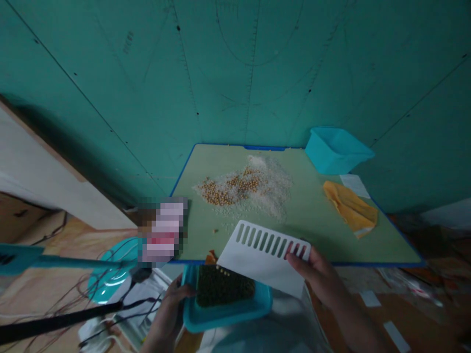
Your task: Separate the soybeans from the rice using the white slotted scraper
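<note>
My left hand (pixel 170 306) grips the left rim of a turquoise tray (pixel 228 314) filled with dark green grains, held just below the near edge of a pale green board (pixel 324 220). My right hand (pixel 318 277) pinches a white slotted scraper (pixel 263 257), tilted so its lower edge rests over the tray. A few yellow grains cling to that edge. On the board lies a spread pile of white grains mixed with yellow beans (pixel 245 189).
An empty turquoise tub (pixel 336 149) stands at the board's far right corner, with an orange cloth (pixel 351 208) and a white paper slip beside it. A teal round object (pixel 110 272), cables and a dark bar lie at the lower left. A teal cutting mat covers the table.
</note>
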Tool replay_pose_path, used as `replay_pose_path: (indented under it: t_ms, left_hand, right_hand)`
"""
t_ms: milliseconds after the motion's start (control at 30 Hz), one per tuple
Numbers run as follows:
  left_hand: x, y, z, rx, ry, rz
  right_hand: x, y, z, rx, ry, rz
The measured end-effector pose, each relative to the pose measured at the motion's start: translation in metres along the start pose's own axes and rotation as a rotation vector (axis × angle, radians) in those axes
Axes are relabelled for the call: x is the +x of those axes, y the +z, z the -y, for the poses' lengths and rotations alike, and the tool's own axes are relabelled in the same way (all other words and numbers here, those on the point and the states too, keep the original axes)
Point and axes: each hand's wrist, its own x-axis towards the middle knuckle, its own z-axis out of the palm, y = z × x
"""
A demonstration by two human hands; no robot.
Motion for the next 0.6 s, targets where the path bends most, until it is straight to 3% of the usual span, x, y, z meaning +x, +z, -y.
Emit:
replay_pose_path:
  t_ms: [267,433,600]
  left_hand:
    - [0.003,-0.004,0.003,0.017,0.033,0.039]
    - [0.0,-0.006,0.004,0.03,0.009,0.062]
    - [-0.004,-0.011,0.005,0.028,0.014,0.055]
  right_hand:
    - [0.024,-0.007,0.005,0.027,-0.046,0.017]
    - [0.052,0.011,0.029,0.051,-0.148,-0.034]
    - [0.062,0.03,0.036,0.019,-0.162,0.03]
